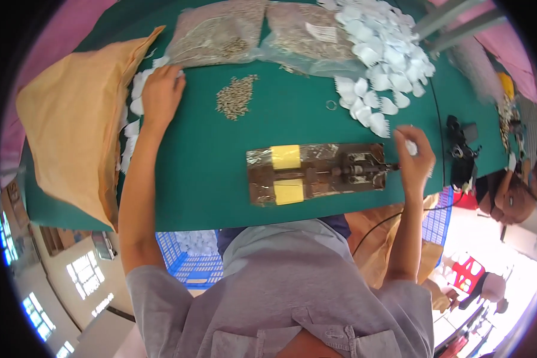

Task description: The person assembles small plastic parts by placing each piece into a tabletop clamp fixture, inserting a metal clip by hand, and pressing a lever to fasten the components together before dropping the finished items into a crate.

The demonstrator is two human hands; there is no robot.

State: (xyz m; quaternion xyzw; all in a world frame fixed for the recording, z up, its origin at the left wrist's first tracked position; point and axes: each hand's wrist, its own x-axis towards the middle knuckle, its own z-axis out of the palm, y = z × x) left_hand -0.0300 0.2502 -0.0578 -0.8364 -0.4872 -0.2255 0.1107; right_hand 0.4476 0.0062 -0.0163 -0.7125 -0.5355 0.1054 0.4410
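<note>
My left hand (pixel 161 97) reaches to the far left over a row of white toothed pieces (pixel 129 145) beside a tan sack. Its fingers are bent downward and together; what they hold, if anything, is hidden. At the right, my right hand (pixel 417 158) is closed around a small white toothed piece (pixel 411 147), just past the handle end of a clamp fixture. That fixture is a brown, tape-wrapped board (pixel 322 190) with two yellow pads (pixel 286 157) and a metal toggle clamp (pixel 362 168). It lies across the near part of the green table.
A small pile of metal pins (pixel 236 97) lies mid-table. Two clear bags of similar parts (pixel 218 33) stand behind it. White toothed pieces (pixel 394 56) are heaped at the far right, near a small ring (pixel 331 105). The tan sack (pixel 71 119) fills the left; a blue crate (pixel 188 262) sits below the edge.
</note>
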